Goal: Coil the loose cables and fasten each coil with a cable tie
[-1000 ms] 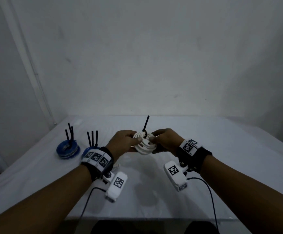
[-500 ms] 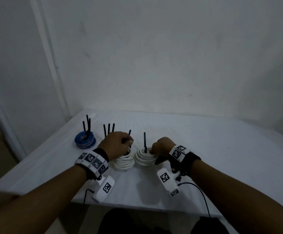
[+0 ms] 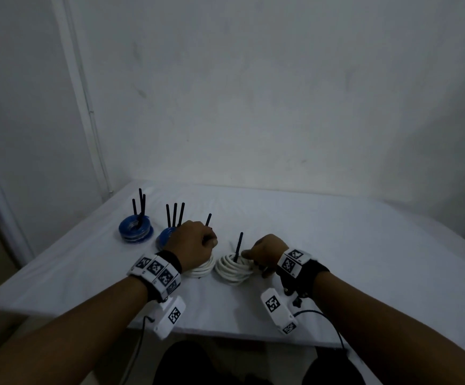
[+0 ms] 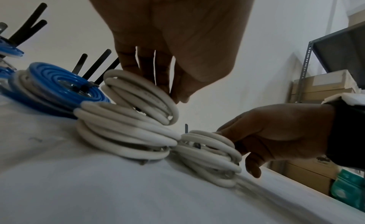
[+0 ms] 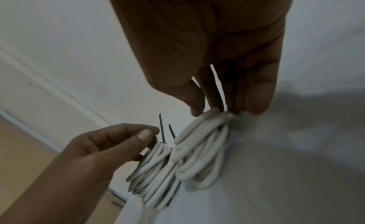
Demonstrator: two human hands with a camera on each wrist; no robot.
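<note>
1. On the far left of the white cloth-covered table (image 3: 336, 245) lies a flat coil of glossy blue cable (image 3: 136, 231); three stiff black cable-tie tails (image 3: 140, 202) stand up from its middle.
2. Just right of it lies a second blue coil (image 3: 166, 237), partly hidden by the left hand in the head view; three black tie tails (image 3: 175, 214) rise from it. The left wrist view shows pale cable wound together with the blue.
3. Next comes a white coil (image 4: 126, 133) of smooth, round, matte cable, stacked in several loose turns, and touching the second blue coil. The left wrist view shows a smaller bundle of white loops (image 4: 142, 94) tilted on top of it; whether this is a separate coil cannot be told. One black tie tail (image 3: 208, 219) stands above it.
4. The left hand (image 3: 195, 243) is over this bundle, fingers (image 4: 150, 66) curled and close together, tips gripping the upper loops.
5. Rightmost is a further white coil (image 3: 234, 269), resting on the table and touching the neighbouring white coil, with one black tie tail (image 3: 238, 247) upright.
6. The right hand (image 3: 267, 252) holds this coil at its right edge, the thumb and fingertips (image 5: 254, 99) pinching its top loops.
7. Count: two blue coils, at least two white coils, eight visible tie tails.
</note>
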